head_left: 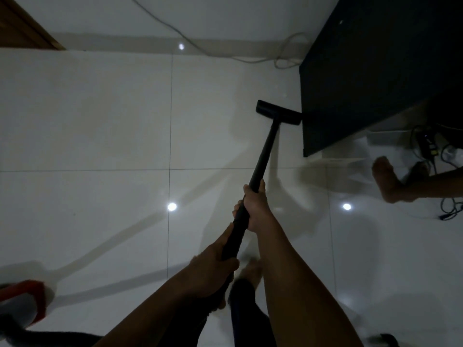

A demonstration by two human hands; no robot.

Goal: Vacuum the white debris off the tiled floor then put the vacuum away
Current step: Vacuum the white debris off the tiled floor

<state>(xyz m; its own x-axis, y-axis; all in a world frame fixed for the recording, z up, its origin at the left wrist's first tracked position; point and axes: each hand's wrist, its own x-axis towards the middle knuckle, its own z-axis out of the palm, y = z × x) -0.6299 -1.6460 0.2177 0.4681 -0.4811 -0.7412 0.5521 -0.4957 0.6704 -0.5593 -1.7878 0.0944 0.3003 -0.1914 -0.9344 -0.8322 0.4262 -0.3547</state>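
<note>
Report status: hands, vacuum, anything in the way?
Hands: right hand and left hand both grip the wand. Floor head on the tiles, beside the black cabinet. Cables and a bare foot lie to the right.

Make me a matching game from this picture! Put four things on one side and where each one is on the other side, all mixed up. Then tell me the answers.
Things
1. vacuum floor head
2. right hand
3. left hand
4. red vacuum body

Places
A. grips the wand lower down, nearer the person
B. on the tiles at the bottom-left edge of the view
C. beside the black cabinet
D. grips the wand higher up, nearer the floor head

Pairs: 1-C, 2-D, 3-A, 4-B
</note>
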